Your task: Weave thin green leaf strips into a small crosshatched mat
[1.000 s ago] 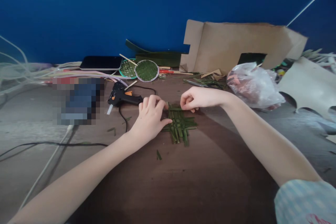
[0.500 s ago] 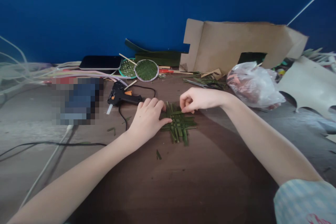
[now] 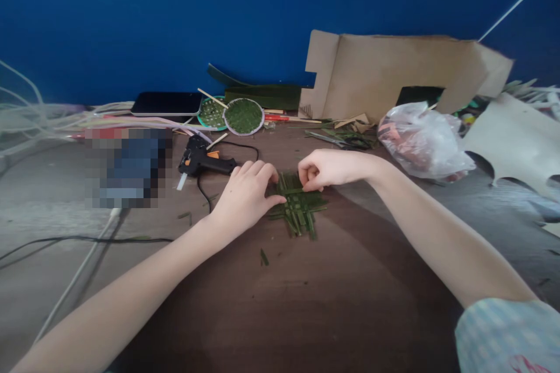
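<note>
A small woven mat of green leaf strips (image 3: 298, 213) lies on the table between my hands, its loose strip ends sticking out on several sides. My left hand (image 3: 245, 192) rests at the mat's left edge with thumb and forefinger apart; the thumb reaches onto the weave and the other fingertips are partly hidden. At the upper right of the mat, my right hand (image 3: 322, 169) is closed in a pinch on a leaf strip (image 3: 292, 191) that runs across the weave. Part of the mat is covered by the right fingers.
A black glue gun (image 3: 205, 158) with its cord lies left of my hands. Behind are two round woven leaf pieces (image 3: 244, 116), scissors (image 3: 329, 139), a cardboard piece (image 3: 371, 70) and a plastic bag (image 3: 424, 143). A blurred-out device (image 3: 135, 163) and cables lie left. Leaf scraps (image 3: 264, 257) lie in front.
My right hand has shifted slightly left and down with the pinched strip. The mat's right-hand strips have moved a little. My left hand stays nearly in place.
</note>
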Tool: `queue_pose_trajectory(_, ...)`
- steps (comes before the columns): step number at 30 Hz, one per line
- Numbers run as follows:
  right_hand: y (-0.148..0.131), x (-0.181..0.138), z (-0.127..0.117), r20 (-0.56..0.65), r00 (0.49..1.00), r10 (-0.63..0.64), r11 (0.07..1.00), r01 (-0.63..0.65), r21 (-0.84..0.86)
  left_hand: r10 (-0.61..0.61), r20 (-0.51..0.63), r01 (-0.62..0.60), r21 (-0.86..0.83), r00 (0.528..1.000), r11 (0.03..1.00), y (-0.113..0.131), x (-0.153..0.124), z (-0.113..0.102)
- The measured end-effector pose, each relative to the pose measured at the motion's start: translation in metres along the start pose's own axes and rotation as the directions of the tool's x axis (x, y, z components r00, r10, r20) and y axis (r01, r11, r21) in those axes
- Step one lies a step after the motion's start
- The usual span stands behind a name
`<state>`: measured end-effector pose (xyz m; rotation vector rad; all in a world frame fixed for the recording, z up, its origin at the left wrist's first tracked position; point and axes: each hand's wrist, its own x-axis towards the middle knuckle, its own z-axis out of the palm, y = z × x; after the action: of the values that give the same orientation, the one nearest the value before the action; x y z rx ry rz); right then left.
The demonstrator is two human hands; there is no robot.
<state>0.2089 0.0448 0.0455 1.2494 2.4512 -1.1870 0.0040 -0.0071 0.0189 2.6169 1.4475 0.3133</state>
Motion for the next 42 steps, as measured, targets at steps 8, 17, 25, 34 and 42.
queue_pose_trajectory(8,0.003,0.001,0.001,-0.014,1.000,0.007,1.000,-0.007,-0.010,0.173,0.082,-0.158,-0.166,0.981,0.973,-0.002,0.003,-0.007)
queue_pose_trajectory(17,0.003,0.001,-0.001,-0.017,1.000,0.016,1.000,-0.016,0.013,0.160,0.115,-0.140,-0.166,0.980,0.976,0.000,0.002,-0.009)
queue_pose_trajectory(25,-0.005,0.000,0.002,-0.159,0.984,-0.082,0.930,0.133,0.343,0.378,0.124,-0.378,-0.025,0.918,0.926,-0.002,-0.001,-0.007)
queue_pose_trajectory(34,-0.019,0.004,0.013,-0.334,0.929,-0.158,0.871,0.291,0.396,0.372,0.079,-0.375,0.027,0.925,0.927,0.000,-0.001,-0.003)
queue_pose_trajectory(42,-0.004,0.008,0.009,-0.388,0.918,-0.076,0.943,0.193,0.270,0.271,0.114,-0.261,-0.098,0.956,0.960,-0.001,0.001,-0.010)
